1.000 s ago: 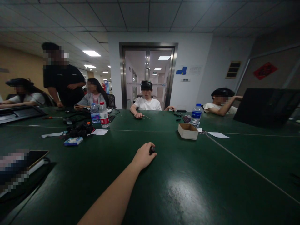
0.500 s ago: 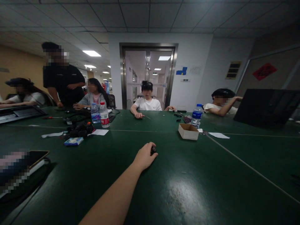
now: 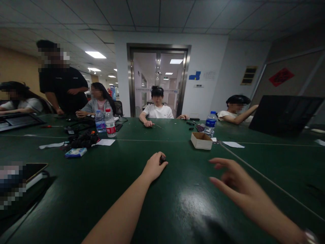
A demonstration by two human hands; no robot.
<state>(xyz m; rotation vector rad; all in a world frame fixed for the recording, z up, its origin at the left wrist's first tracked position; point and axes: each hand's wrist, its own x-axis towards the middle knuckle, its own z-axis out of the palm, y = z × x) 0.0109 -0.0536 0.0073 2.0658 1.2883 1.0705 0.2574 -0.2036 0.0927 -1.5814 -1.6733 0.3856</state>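
Observation:
My left hand (image 3: pixel 154 166) rests on the green table with its fingers closed around a small dark object (image 3: pixel 162 159). Most of that object is covered by the hand, so its kind does not show. Over the right part of the table hovers my right hand (image 3: pixel 232 179), slightly blurred, its thumb and fingers apart and nothing between them. Beyond the right hand stands an open cardboard box (image 3: pixel 201 142), which it does not touch.
Behind the box is a blue-capped water bottle (image 3: pixel 210 123). Two more bottles (image 3: pixel 110 123) stand left, near a heap of black gear (image 3: pixel 82 139) and a blue-white packet (image 3: pixel 76 152). A phone (image 3: pixel 35 169) lies at the left edge. Several people sit or stand around the table (image 3: pixel 122 159).
My right hand has come into view from the right, raised over the table. My left hand keeps its hold on the dark object. The whole view has shifted slightly.

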